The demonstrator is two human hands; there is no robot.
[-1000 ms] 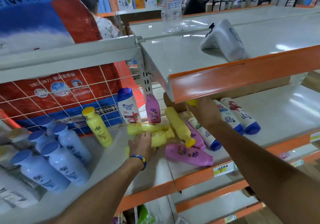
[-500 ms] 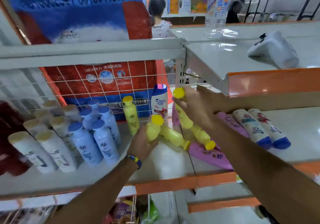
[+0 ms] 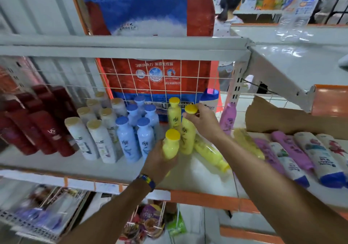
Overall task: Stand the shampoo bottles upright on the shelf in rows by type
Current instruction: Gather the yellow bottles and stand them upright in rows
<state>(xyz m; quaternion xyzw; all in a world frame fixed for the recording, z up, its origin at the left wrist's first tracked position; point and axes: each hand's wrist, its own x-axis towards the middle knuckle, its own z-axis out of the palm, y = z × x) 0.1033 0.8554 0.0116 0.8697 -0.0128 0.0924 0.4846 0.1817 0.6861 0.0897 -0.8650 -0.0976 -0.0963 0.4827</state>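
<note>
Building the yellow row at the frame's centre, I grip the front yellow bottle [image 3: 171,146] round its body in my left hand [image 3: 160,163], cap up so it lands on its base. My right hand [image 3: 206,124] pinches the second yellow bottle [image 3: 188,138] at the neck, steadying it before the standing yellow bottle [image 3: 174,112], right of the blue bottles [image 3: 128,140]. A fallen yellow bottle [image 3: 209,154] lies on the shelf [image 3: 94,169].

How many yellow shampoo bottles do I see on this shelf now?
5. The back bottle stands upright; the right hand holds the middle bottle; the left hand grips the front bottle; the near lying bottle and the far lying bottle rest rightward. Arms may hide more.
</note>
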